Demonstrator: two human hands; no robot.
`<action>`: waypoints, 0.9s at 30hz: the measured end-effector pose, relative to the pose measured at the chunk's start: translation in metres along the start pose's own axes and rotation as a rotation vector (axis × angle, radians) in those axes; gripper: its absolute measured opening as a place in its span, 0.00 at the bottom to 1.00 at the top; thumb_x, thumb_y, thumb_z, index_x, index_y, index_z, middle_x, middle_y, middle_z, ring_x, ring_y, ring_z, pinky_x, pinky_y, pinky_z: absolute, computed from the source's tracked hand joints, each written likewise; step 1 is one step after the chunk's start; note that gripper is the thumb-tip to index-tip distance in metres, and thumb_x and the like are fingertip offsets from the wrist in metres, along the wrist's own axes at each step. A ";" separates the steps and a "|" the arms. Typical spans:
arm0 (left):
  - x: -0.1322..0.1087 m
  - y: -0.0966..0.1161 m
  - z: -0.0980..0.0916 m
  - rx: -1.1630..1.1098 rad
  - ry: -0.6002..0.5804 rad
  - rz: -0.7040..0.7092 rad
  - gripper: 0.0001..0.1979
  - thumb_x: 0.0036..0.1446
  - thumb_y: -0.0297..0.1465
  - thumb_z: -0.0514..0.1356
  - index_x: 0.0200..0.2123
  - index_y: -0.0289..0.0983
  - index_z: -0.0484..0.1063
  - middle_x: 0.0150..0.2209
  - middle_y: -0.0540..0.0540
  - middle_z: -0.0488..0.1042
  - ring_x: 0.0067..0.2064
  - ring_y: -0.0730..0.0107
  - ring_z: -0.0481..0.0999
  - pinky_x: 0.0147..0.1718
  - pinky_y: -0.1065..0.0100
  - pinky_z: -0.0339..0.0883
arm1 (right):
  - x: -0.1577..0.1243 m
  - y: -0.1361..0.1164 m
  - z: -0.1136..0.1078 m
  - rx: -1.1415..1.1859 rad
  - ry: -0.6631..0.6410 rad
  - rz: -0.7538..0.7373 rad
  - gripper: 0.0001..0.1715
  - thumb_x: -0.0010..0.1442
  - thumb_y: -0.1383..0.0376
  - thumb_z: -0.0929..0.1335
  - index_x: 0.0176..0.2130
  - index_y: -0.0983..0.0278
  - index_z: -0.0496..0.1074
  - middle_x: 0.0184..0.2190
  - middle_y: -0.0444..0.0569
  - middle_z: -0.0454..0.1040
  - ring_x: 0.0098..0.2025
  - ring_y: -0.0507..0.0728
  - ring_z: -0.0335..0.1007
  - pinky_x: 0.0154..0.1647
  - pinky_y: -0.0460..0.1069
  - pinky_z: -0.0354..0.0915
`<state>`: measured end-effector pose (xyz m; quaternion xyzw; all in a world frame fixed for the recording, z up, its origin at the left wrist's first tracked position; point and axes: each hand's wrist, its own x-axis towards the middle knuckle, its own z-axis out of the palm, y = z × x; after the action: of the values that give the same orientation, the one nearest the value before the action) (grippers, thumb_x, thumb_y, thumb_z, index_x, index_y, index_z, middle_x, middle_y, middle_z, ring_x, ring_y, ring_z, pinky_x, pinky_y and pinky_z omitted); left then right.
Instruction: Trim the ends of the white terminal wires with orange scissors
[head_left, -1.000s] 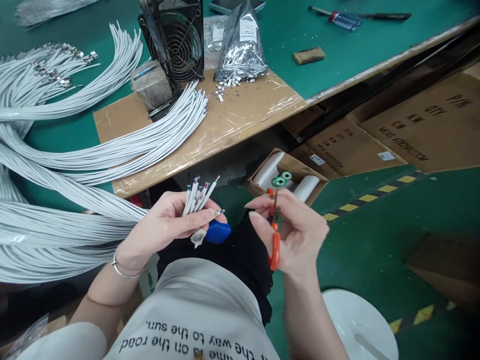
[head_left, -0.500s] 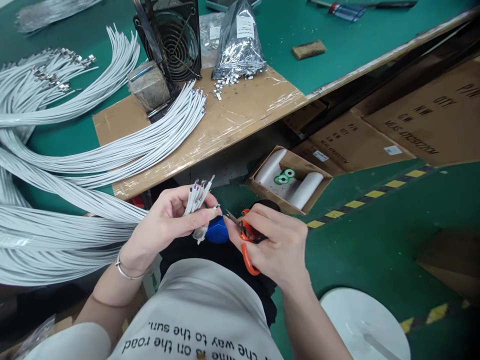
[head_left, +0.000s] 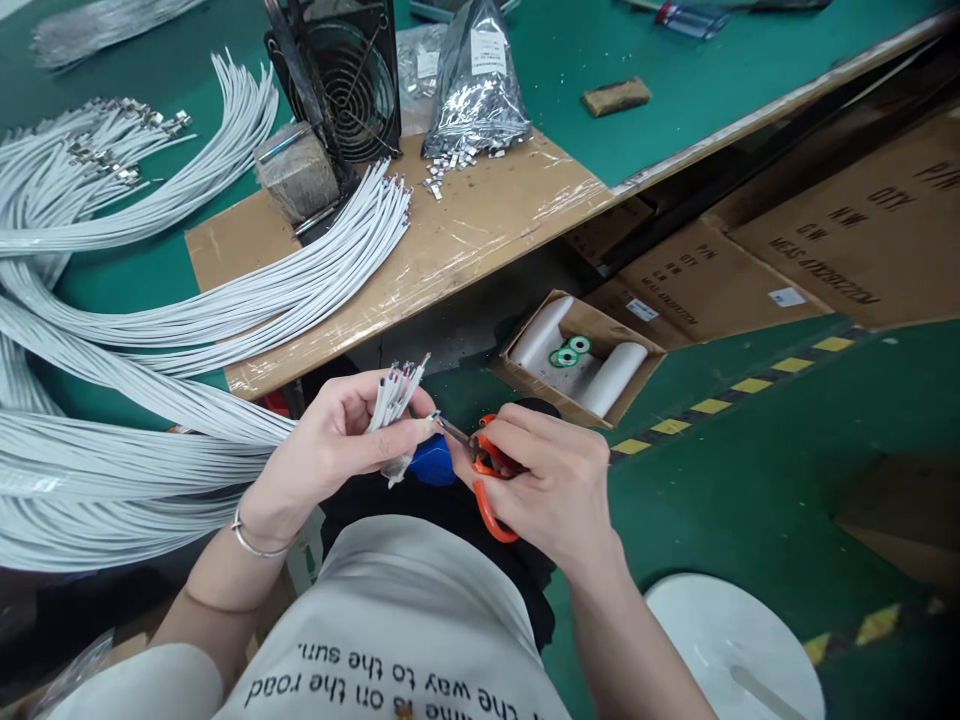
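Note:
My left hand (head_left: pixel 341 430) is closed around the ends of a bundle of white cables (head_left: pixel 395 395), with small coloured wires showing at their tips. One cable end is pinched between its thumb and finger. In my right hand (head_left: pixel 551 470) are orange-handled scissors (head_left: pixel 487 480); their blade tips meet the pinched cable end. More white cables (head_left: pixel 247 420) run from the left over the table edge to behind my left wrist. A blue object (head_left: pixel 433 462) shows below the hands, partly hidden.
On the green table (head_left: pixel 555 60) are a fan (head_left: pixel 356 95), a bag of small metal parts (head_left: pixel 480 90), a brown block (head_left: pixel 616 97) and cable bundles (head_left: pixel 330 280) on cardboard. An open box (head_left: pixel 637 385) with white rolls stands below; a white round stool (head_left: pixel 731 650) is at lower right.
My right hand has shifted slightly left and up, bringing the scissor tips to the cable end in my left hand. The left hand has hardly moved.

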<state>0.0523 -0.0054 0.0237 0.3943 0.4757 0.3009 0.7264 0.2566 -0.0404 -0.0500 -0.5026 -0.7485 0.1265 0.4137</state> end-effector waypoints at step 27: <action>0.001 0.001 -0.001 0.081 -0.004 -0.015 0.09 0.59 0.33 0.73 0.36 0.34 0.80 0.22 0.55 0.67 0.22 0.80 0.57 0.20 0.75 0.53 | 0.000 0.004 0.001 -0.052 0.019 -0.063 0.27 0.64 0.67 0.73 0.20 0.61 0.58 0.20 0.38 0.55 0.21 0.49 0.48 0.22 0.48 0.47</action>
<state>0.0521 -0.0038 0.0237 0.4203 0.4892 0.2751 0.7130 0.2579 -0.0382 -0.0532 -0.4904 -0.7630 0.0895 0.4114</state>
